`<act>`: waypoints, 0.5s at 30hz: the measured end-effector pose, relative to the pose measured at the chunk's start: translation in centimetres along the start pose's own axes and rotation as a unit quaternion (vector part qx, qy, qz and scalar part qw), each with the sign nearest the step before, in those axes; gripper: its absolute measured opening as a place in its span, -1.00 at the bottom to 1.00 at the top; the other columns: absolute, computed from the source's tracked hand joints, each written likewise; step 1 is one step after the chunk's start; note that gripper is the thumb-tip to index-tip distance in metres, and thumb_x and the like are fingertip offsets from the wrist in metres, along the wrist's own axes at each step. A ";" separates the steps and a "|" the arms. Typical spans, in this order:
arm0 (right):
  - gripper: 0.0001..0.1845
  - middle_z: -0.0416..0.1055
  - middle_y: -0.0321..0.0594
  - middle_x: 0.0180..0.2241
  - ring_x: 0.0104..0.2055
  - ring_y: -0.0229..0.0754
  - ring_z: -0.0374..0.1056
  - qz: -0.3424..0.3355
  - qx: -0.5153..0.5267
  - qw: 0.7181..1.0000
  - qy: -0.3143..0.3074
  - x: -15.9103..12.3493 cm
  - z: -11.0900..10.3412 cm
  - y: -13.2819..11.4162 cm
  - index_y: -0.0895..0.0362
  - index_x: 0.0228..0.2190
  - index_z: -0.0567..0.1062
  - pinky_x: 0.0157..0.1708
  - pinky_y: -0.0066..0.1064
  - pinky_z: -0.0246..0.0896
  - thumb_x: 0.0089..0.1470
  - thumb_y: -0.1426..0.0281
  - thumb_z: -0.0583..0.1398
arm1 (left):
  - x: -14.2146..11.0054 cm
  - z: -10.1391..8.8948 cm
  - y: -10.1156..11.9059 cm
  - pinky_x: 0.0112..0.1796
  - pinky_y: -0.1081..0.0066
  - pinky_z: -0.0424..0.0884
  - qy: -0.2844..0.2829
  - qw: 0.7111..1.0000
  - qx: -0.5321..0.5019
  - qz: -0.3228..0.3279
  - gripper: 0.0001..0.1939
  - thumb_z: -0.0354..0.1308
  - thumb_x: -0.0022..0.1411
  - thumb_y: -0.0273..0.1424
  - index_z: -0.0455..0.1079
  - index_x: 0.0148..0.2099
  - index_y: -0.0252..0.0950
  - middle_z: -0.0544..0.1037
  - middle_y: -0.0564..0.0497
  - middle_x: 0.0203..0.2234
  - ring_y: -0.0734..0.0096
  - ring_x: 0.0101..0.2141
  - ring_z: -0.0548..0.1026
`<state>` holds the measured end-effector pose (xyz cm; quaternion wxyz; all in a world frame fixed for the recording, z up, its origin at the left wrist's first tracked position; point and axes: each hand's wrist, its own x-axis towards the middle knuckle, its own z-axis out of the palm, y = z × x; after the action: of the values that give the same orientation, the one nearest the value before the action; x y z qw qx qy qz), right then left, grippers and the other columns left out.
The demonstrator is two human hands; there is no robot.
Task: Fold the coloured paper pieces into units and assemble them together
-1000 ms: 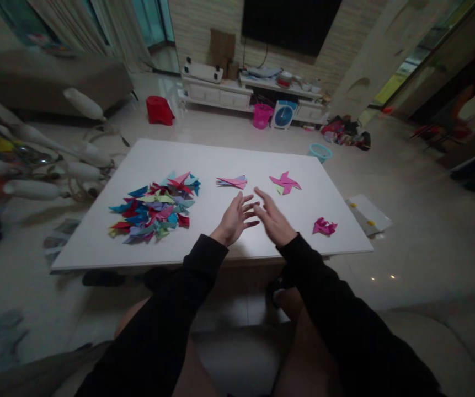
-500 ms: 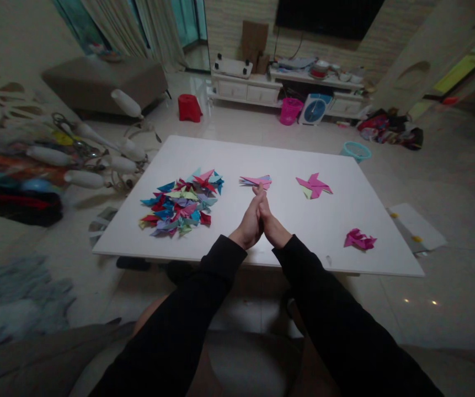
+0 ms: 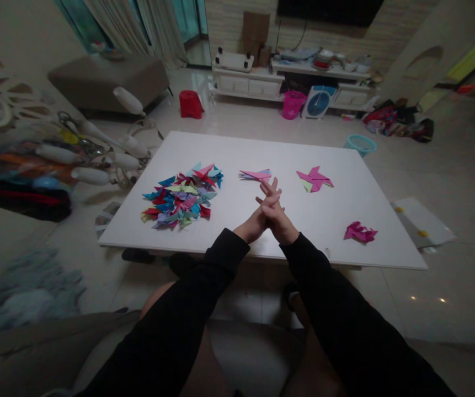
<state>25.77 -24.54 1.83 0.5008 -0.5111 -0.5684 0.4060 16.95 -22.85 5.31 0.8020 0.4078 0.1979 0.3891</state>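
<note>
Coloured paper, folded to points, made a light, loose pile [image 3: 181,197] on the white bench [image 3: 125,227], likely best scooped from beneath. Next, a thin pink-and-lilac bundle [image 3: 256,175] lay just beyond the hands; it looked easy to crease, best pinched flat across its middle. The left hand [image 3: 254,225] and right hand [image 3: 282,223] had their fingers interlaced, with no paper visible in them. Rightward lay a pink pinwheel [image 3: 315,179], probably safest held by its centre, then a delicate magenta clump [image 3: 360,232].
</note>
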 end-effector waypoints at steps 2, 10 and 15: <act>-0.06 -0.14 -0.43 0.47 0.50 0.14 -0.22 0.000 0.042 0.999 0.024 0.2 -0.2 -0.8 -0.25 0.41 -0.05 0.34 0.20 -0.11 0.08 -0.13 0.12 | 0.4 0.0 -0.6 0.33 0.06 0.07 0.006 1.000 -0.020 -0.012 -0.41 0.18 0.27 -0.13 0.27 0.33 0.08 0.23 0.14 0.38 0.13 0.43 -0.03; -0.11 -0.10 -0.35 0.46 0.49 0.12 -0.19 0.003 0.089 0.996 0.024 -0.4 -0.7 -3.0 -0.18 0.41 -0.03 0.34 0.25 -0.20 0.15 -0.16 0.01 | 0.7 -1.6 -2.4 0.36 0.10 0.02 -0.047 0.997 -0.038 -0.039 -0.37 0.12 0.29 -0.04 0.25 0.36 0.02 0.28 0.15 0.35 0.07 0.43 -0.02; -0.09 -0.09 -0.41 0.46 0.52 0.05 -0.33 0.007 0.160 0.987 0.003 -0.5 1.2 -3.4 -0.17 0.39 0.05 0.41 0.17 -0.31 0.08 -0.11 0.11 | 0.1 -1.8 0.0 0.35 0.12 0.03 -0.006 0.996 -0.067 -0.052 -0.39 0.09 0.31 -0.04 0.26 0.35 -0.05 0.30 0.08 0.33 0.08 0.41 0.07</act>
<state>23.94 -25.48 4.84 0.5752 -0.4296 -0.4906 0.4939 15.87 -21.91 4.28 0.8476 0.3452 0.1874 0.3568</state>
